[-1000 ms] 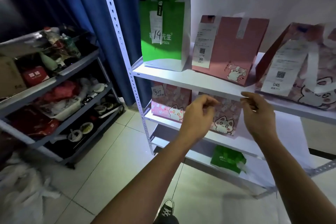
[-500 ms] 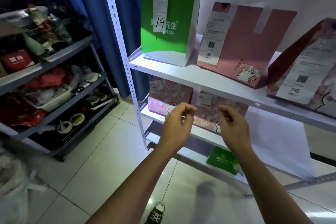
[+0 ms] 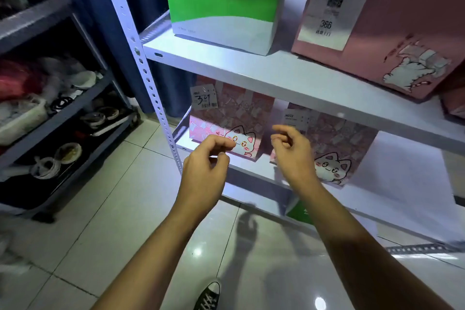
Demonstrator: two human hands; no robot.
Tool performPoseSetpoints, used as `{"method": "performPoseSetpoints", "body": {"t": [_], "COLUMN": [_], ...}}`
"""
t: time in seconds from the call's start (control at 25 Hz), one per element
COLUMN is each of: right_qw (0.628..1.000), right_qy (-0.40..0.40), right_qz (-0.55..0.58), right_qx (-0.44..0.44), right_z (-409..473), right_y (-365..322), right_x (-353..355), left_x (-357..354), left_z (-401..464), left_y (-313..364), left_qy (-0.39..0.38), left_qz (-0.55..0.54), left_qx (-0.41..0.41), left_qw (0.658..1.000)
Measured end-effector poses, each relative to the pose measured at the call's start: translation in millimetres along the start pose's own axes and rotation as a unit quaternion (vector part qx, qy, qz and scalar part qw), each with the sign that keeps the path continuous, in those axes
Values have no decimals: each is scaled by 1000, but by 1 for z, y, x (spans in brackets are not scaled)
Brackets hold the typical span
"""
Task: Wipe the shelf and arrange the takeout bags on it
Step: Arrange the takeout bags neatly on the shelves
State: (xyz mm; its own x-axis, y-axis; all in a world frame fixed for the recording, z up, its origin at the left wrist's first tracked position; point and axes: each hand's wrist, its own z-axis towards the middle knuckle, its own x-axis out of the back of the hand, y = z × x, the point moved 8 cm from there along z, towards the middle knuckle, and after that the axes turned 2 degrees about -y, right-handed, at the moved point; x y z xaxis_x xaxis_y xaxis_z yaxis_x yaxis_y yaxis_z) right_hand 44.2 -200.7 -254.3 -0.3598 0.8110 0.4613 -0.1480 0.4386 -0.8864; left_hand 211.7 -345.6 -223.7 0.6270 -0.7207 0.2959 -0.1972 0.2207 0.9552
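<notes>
A white metal shelf [image 3: 264,70] fills the upper right. On its upper board stand a green pizza bag [image 3: 226,2] and a pink bag [image 3: 392,33] with a receipt numbered 366. On the board below stand two pink cat-print bags, the left one [image 3: 234,121] tagged 34, the right one [image 3: 337,148] beside it. My left hand [image 3: 206,166] and my right hand [image 3: 294,156] hover in front of these lower bags, fingers loosely curled, holding nothing. A green bag [image 3: 299,211] lies on the lowest board, mostly hidden behind my right arm.
A dark rack [image 3: 57,113] with bowls, plates and clutter stands at the left. A blue curtain [image 3: 141,7] hangs behind the shelf's perforated post [image 3: 141,58]. Glossy floor tiles lie below, with my black sneaker [image 3: 208,296] at the bottom edge.
The view has moved closer and lower toward the shelf. Both hands have dropped from the middle board's front edge to in front of the lower cat-print bags, still holding nothing.
</notes>
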Motion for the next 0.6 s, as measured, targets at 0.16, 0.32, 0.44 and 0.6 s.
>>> {"method": "performPoseSetpoints", "body": {"t": [0.16,0.32,0.44,0.6], "right_qw": [995,990,989,989], "right_qy": [43,64,61,75], "right_qz": [12,-5,-80,-68], "right_qx": [-90,-129,-112,-106], "right_z": [46,84,109,113], "right_y": [22,31,35,35], "right_x": [-27,-48,-62,-71], "left_x": [3,7,14,22], "left_z": [29,52,66,78], "left_y": [-26,-43,-54,-62], "left_qy": [-19,-34,-41,-45], "left_qz": [9,9,17,28], "left_qx": [4,5,10,13], "left_qw": [1000,999,999,999]}}
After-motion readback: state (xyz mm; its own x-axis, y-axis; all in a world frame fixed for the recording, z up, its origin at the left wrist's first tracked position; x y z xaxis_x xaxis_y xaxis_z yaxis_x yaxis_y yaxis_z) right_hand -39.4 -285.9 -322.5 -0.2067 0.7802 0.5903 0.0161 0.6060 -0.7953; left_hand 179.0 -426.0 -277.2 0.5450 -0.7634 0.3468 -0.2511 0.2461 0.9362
